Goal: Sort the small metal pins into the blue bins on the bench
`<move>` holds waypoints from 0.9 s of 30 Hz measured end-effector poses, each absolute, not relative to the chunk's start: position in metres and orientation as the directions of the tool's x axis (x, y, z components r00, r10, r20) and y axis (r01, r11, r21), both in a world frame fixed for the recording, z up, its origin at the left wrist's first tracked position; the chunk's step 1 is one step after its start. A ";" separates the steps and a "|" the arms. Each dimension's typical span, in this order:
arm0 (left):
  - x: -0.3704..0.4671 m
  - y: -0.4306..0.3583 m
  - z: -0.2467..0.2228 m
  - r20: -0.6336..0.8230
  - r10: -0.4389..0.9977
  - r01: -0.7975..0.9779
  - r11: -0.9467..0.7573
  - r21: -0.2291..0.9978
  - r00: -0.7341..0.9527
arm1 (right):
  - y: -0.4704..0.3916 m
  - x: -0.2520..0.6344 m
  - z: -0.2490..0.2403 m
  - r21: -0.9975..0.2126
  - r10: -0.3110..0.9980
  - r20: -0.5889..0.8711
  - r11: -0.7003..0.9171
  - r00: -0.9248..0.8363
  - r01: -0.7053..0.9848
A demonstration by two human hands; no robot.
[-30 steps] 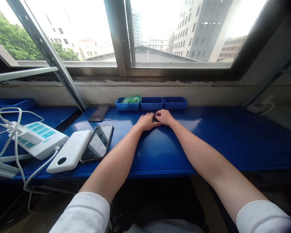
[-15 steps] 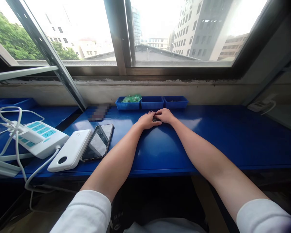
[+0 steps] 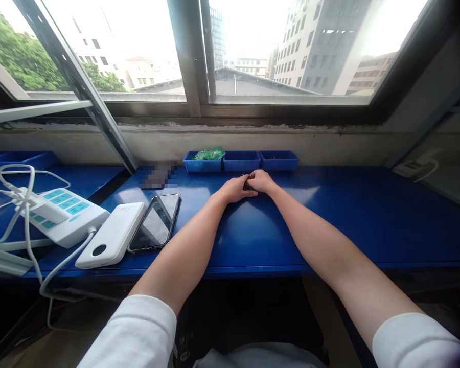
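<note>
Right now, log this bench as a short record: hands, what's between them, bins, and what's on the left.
Hands: left hand and right hand close together, low over the blue table
Between them: small dark items, mostly hidden, kind unclear
Grip: cannot tell how firmly the fingers hold
Bins: three blue bins in a row behind the hands; leftmost holds green material
Left side: phone, white power bank, power strip
</note>
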State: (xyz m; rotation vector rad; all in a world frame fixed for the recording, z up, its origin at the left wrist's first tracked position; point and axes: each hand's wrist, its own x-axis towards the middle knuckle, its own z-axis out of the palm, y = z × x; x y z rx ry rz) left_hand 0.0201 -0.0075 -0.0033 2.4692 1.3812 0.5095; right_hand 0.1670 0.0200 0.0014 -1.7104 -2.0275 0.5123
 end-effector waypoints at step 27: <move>0.021 -0.001 -0.012 0.366 0.857 0.756 -0.501 0.422 0.363 | 0.019 0.170 -0.005 -0.711 0.916 0.400 0.337 -0.039 0.617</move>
